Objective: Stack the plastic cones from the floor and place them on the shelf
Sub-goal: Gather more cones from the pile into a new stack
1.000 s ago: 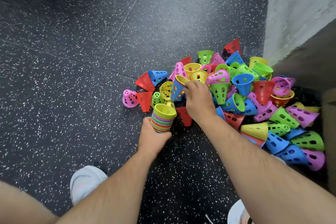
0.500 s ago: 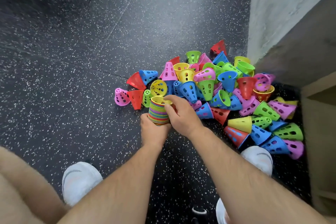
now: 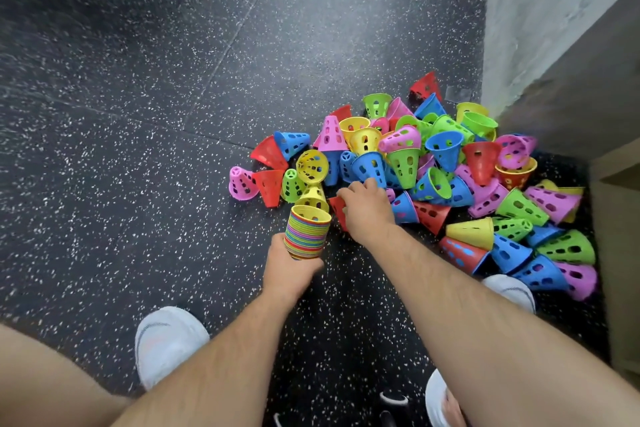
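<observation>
Floor (image 3: 145, 107) — dark rubber sheeting flecked with white, seams running across it; it fills most of the head view.

Wall (image 3: 540, 10) — pale, rough, at upper right, with a grey face (image 3: 588, 87) below it and a tan edge (image 3: 616, 253) at far right; what that edge belongs to cannot be told.

Pile of cones (image 3: 433, 177) — loose perforated plastic cones in red, blue, green, yellow, pink and purple, heaped on the floor against the corner at right of centre; most lie on their sides, some mouth up; a pink one (image 3: 240, 184) marks the pile's left edge.

Shoes — a white one (image 3: 166, 340) lower left, another (image 3: 509, 288) just beside the pile's near edge at right.

Stack of cones (image 3: 307, 230) — many colours nested, mouth up, a yellow rim on top; held above the floor just left of the pile's near edge.

Left hand (image 3: 291, 267) — fingers wrapped round the lower part of the stack, gripping it.

Right hand (image 3: 367, 211) — just right of the stack, back to the camera, knuckles bent; fingertips reach down at a red cone (image 3: 337, 210) lying at the pile's near edge and appear to touch it; whether they have closed on it cannot be told.
</observation>
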Demonstrator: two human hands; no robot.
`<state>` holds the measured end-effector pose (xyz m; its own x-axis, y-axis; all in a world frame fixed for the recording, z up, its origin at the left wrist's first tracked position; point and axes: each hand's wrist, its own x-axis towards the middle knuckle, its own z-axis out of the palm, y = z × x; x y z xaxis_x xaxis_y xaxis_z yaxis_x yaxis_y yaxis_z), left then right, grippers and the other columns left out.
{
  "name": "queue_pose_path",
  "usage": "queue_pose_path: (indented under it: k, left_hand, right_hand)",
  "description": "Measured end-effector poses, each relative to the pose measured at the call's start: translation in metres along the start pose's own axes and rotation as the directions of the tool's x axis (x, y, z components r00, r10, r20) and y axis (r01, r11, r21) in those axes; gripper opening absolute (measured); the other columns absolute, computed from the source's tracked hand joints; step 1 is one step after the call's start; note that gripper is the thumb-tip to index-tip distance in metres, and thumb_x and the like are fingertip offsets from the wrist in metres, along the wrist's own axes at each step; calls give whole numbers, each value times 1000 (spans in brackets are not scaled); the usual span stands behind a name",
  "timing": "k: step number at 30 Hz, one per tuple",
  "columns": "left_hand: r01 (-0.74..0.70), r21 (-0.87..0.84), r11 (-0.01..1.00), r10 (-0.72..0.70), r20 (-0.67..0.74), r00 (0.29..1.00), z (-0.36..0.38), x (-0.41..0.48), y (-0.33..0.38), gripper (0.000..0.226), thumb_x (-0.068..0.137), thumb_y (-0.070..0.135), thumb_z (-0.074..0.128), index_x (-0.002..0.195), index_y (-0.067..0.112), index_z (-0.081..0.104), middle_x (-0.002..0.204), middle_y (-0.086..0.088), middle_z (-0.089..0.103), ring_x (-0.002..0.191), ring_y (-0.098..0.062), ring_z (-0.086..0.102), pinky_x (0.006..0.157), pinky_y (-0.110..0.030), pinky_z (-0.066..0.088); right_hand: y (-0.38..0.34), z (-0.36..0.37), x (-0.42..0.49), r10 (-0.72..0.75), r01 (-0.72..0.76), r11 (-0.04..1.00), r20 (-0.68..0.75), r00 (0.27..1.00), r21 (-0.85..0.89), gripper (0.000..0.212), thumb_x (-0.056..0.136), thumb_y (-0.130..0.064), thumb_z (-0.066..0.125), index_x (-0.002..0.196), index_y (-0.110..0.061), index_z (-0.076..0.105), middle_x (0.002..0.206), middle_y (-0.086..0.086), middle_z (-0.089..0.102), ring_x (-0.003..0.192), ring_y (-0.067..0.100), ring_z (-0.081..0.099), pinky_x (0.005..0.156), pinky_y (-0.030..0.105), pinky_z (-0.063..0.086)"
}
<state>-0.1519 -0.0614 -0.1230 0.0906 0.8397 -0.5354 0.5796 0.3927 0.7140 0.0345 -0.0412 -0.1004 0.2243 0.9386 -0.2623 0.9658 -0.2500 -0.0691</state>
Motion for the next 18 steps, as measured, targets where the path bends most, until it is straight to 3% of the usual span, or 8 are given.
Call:
queue_pose_path:
  k: [2, 5, 11, 15, 18]
  left_hand:
    - [9, 3, 1000, -9, 20, 1000, -3, 3, -4, 62, 64, 14, 88, 112, 20, 50, 100, -1, 65, 87, -13, 65, 74, -30, 50]
    - [21, 11, 1000, -21, 20, 1000, -11, 4, -9, 62, 64, 14, 89, 112, 21, 50, 98, 1, 66, 87, -12, 65, 71, -27, 47]
    - [36, 18, 999, -36, 5, 999, -16, 2, -10, 61, 66, 15, 89, 111, 22, 49, 98, 2, 65, 85, -10, 63, 63, -21, 40]
    - [29, 25, 999, -29, 9, 1000, -15, -2, -9, 63, 65, 17, 90, 113, 22, 49, 97, 5, 64, 82, -5, 60, 63, -19, 38]
    - [18, 9, 1000, -18, 11, 1000, -16, -4, -9, 62, 66, 15, 90, 112, 21, 50, 96, 5, 64, 80, -2, 60, 62, -18, 38]
  right_hand:
    - [-2, 6, -2, 45, -45, 999, -33, 998, 12, 25, 99, -26, 54, 123, -24, 60, 125, 0, 57, 119, 26, 41, 98, 39, 37]
    - [3, 9, -10, 69, -43, 971, -103, 992, 234, 20, 104, -30, 45, 115, -24, 61, 117, 0, 58, 113, 26, 43, 96, 41, 39]
    - [8, 0, -18, 149, 78, 758, -289, 946, 647, 18, 103, -25, 49, 111, -19, 64, 111, 0, 57, 106, 21, 52, 95, 38, 44]
    - [-8, -16, -20, 176, 105, 699, -312, 934, 708, 19, 102, -29, 52, 112, -20, 65, 105, -7, 61, 93, 14, 53, 86, 32, 45]
    - [-24, -20, -23, 97, 125, 707, -270, 958, 696, 19, 102, -31, 52, 113, -23, 64, 101, -9, 61, 97, 12, 53, 84, 30, 44]
